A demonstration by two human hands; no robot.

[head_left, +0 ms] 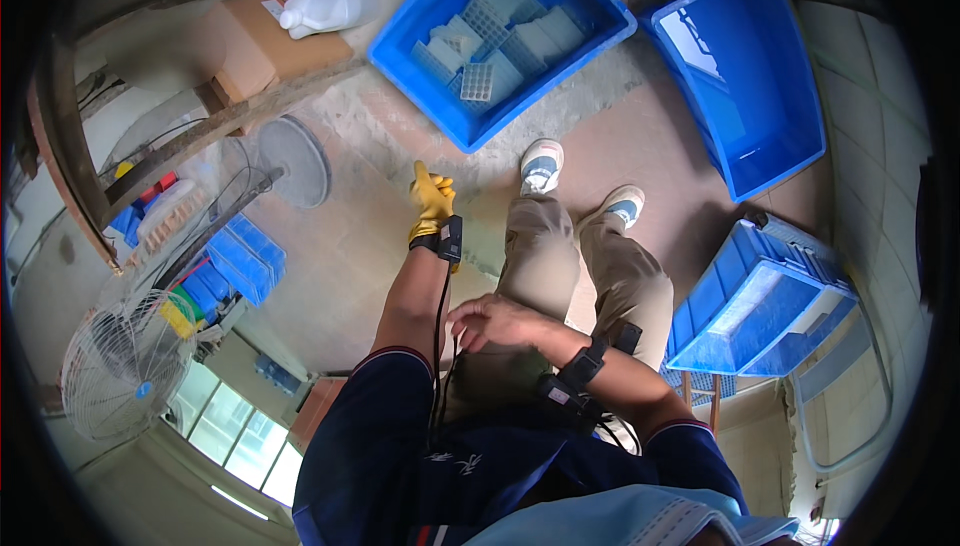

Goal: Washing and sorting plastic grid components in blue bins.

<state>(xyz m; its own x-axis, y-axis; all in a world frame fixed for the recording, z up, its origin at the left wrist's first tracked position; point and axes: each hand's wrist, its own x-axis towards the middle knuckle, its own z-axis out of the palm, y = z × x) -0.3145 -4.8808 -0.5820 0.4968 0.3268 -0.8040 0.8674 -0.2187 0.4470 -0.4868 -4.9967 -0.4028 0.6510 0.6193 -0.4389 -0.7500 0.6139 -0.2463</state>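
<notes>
Yellow glove [430, 208], worn on left hand [433, 196], just above mid-view: judged light, soft and pliable, best taken at the cuff. Found with fingers curled, one digit extended — cannot tell whether closed on anything. Bare right hand [490, 323], loosely bent at the fingers. Black cable [440, 346], close by — cannot tell whether gripped; likely light and limp, easiest pinched mid-length.
</notes>
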